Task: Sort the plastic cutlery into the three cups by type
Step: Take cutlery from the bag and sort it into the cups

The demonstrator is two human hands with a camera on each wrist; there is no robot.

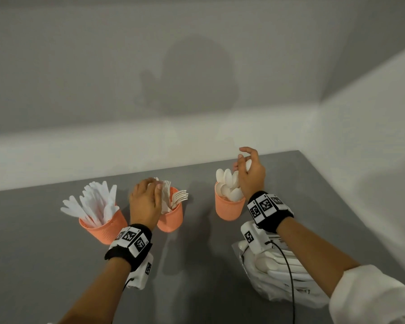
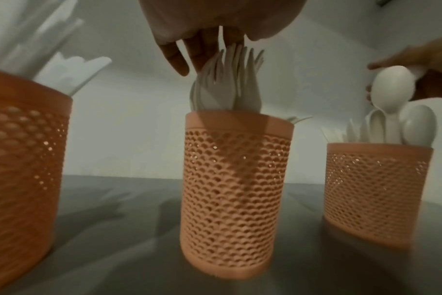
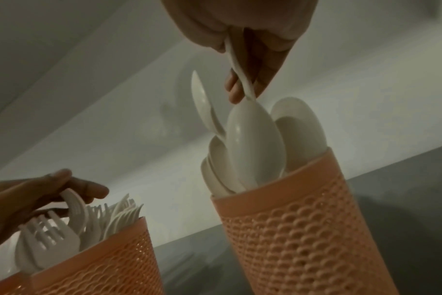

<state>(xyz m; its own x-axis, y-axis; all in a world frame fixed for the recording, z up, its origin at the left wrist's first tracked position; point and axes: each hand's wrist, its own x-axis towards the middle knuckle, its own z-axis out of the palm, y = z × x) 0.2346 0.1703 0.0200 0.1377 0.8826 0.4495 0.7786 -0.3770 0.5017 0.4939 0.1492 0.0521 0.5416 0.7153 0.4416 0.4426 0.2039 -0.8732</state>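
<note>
Three orange cups in a row on the grey table [image 1: 45,265]: knife cup [image 1: 104,226] left, fork cup [image 1: 171,219] middle, spoon cup [image 1: 229,208] right, with a wide gap between the last two. Left hand [image 1: 145,203] over the forks [image 1: 178,196], fingers clasping one. Right hand [image 1: 251,174] pinching a spoon [image 3: 253,139] bowl-down at the cup's rim. Bagged cutlery [image 1: 283,274] near the right edge.

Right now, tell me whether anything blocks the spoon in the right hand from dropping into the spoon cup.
The spoon pinched by the right hand meets only the spoons already crowding the right cup; its bowl is among them at the rim.
</note>
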